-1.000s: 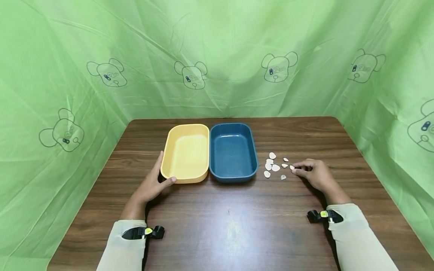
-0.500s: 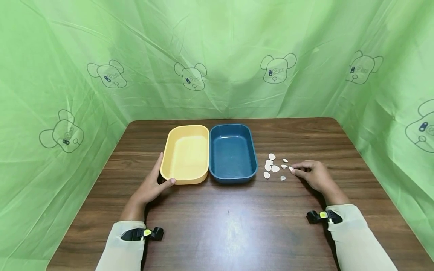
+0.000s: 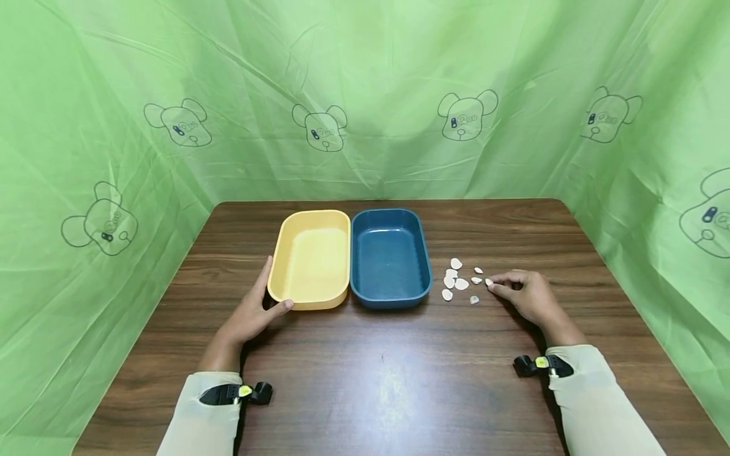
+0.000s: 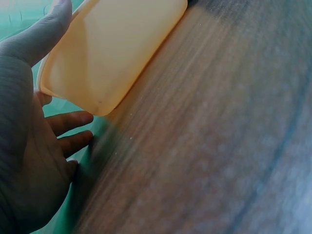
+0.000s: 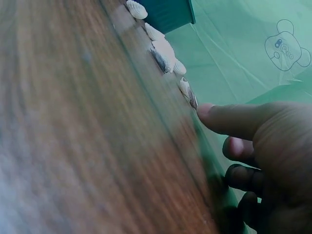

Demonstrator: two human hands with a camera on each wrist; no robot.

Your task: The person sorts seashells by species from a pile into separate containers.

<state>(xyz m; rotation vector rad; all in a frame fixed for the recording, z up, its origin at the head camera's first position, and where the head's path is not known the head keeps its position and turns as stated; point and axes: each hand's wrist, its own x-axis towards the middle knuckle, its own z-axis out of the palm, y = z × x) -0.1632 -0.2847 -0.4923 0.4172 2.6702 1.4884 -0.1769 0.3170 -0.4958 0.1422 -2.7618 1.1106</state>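
My left hand (image 3: 248, 320) holds the near left corner of a yellow bin (image 3: 281, 278), its thumb at the front rim and its fingers along the left side. In the left wrist view the thumb lies along the bin's wall (image 4: 117, 48), and the lower fingers hang loosely bent below its corner. On the right, my right hand (image 3: 530, 294) pinches a small white seashell (image 3: 488, 282) between thumb and index finger, low at the table. Several pale seashells (image 3: 461, 284) lie to its left. The right wrist view shows ribbed shells (image 5: 136, 9) in a row leading to the fingertip.
A dark blue bin (image 3: 390, 301) stands against the yellow bin's right side, between it and the shells. Both bins look bare inside. The brown wooden table (image 3: 319, 380) meets a green curtain (image 3: 376, 171) at the back and sides.
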